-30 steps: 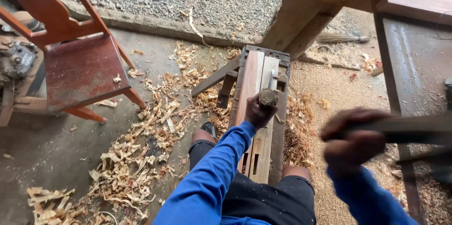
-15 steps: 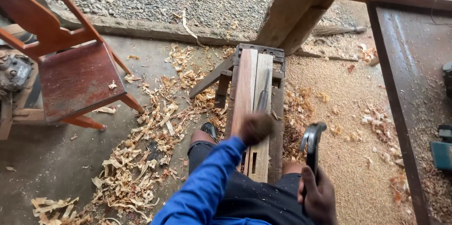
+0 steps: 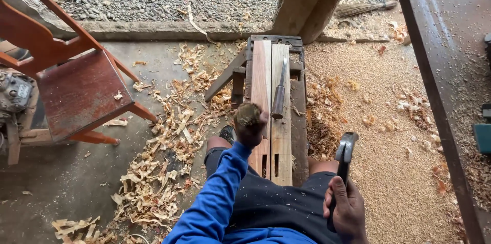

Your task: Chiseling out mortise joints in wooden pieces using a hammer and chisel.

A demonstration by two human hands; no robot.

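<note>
From the headcam I watched my left hand [image 3: 250,130] gripping a worn chisel handle [image 3: 247,113] upright on the planks [image 3: 271,116], while my right hand [image 3: 348,208], fist closed round a hammer [image 3: 344,159], hung lower right.

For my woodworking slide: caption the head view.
Seated at a bench, left hand grips a chisel handle on two boards; right hand holds a hammer.

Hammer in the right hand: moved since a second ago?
Yes. The hammer, gripped in the right hand, has dropped from level with the far bench end to low beside the bench, by the knee.
</note>
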